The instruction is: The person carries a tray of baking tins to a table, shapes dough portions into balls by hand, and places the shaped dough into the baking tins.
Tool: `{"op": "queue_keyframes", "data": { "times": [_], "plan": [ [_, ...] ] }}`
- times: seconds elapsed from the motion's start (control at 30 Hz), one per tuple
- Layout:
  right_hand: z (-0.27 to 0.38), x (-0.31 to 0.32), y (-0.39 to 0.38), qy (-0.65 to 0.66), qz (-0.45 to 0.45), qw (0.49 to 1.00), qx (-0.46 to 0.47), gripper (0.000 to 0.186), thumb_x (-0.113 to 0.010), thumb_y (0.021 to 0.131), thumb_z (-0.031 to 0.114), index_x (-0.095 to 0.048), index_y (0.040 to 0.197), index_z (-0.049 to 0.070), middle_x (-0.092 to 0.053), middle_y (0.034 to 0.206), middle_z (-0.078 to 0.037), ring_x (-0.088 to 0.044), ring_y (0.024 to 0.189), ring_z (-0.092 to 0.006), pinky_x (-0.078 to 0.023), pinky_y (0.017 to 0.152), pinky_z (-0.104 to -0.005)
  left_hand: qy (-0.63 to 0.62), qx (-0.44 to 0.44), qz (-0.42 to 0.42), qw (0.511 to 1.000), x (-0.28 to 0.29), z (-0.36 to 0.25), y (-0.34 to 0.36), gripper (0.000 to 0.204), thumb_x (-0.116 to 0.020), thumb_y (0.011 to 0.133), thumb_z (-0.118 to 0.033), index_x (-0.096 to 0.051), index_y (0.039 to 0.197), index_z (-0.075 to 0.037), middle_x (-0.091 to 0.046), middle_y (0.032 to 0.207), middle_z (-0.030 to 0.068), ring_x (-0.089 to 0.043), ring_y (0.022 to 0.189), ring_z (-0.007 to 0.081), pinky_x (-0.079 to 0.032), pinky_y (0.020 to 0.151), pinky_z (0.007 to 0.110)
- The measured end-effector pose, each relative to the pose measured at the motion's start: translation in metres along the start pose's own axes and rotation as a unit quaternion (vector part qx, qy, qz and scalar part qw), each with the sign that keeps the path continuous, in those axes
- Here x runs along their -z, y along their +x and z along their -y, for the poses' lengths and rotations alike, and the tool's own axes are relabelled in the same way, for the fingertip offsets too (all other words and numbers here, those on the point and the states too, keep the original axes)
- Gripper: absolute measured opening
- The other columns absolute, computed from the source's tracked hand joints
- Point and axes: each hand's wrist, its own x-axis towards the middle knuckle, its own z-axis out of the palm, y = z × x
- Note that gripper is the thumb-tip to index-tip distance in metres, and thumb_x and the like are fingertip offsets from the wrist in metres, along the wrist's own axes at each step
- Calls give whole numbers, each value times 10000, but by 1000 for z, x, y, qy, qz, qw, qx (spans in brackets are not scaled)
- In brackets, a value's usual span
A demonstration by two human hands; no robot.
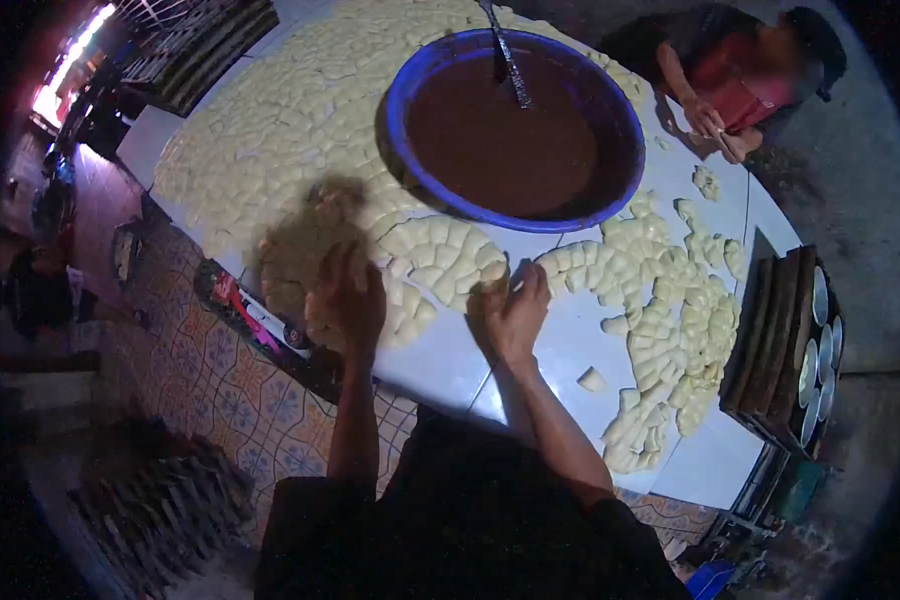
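Many pale dough pieces (pixel 440 250) lie packed together on a white tiled table (pixel 470 345). My left hand (pixel 350 300) is over the pieces at the near left edge, fingers stretched forward and slightly apart, and its shadow darkens the dough beside it. Close to the middle, my right hand (pixel 515 312) rests at the edge of a dough cluster, its thumb and fingers apart. Its fingertips are near or touching the end pieces; the contact is hard to make out. Beyond both hands stands a large blue basin (pixel 398 130) of smooth brown paste (pixel 500 150), with a dark speckled utensil (pixel 510 70) standing in it.
More dough pieces (pixel 670 330) spread along the right, with one loose piece (pixel 591 380) nearer me. Stacked dark trays with round tins (pixel 808 370) stand at the right edge. Across the table a person (pixel 745 90) handles something small. Dark racks (pixel 195 45) are at far left.
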Motion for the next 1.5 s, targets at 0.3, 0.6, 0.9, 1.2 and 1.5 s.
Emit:
{"op": "queue_keyframes", "data": {
  "times": [0.3,0.6,0.9,1.2,1.5],
  "plan": [
    [72,-82,-68,174,101,978,-62,585,-736,775,208,-485,1214,-86,-620,974,-124,-579,864,-221,-475,780,-322,25,136,-15,990,6,135,-73,631,-711,729,-332,-505,1243,-29,-582,984,228,-539,943,416,-443,824,474],
    [53,-96,-57,247,136,959,-4,436,-770,688,231,-581,987,-23,-598,925,-168,-592,828,-253,-472,769,-328,-281,209,163,923,29,80,-40,308,-716,754,-184,-643,988,4,-667,967,141,-642,914,246,-486,804,365],
    [55,-71,-59,659,298,592,-356,502,-654,796,30,-403,1228,-15,-573,1106,-151,-617,965,-242,-555,746,-380,-434,299,144,837,74,36,-57,414,-666,804,-143,-483,1153,-13,-545,1084,94,-561,1018,229,-459,864,353],
    [-90,104,-102,381,245,845,-283,452,-672,813,106,-504,1223,17,-606,965,-110,-598,839,-148,-499,712,-271,-264,126,239,926,30,-65,-148,420,-641,744,-3,-483,1133,20,-540,1143,151,-509,1097,292,-392,952,397],
    [-129,127,-157,297,85,886,-346,321,-615,793,61,-629,1100,-33,-670,799,-101,-609,710,-118,-499,639,-273,-67,-412,480,772,13,-174,-183,635,-575,853,-275,-345,1400,-49,-385,1436,100,-317,1353,239,-232,1086,515]
  ]
}}
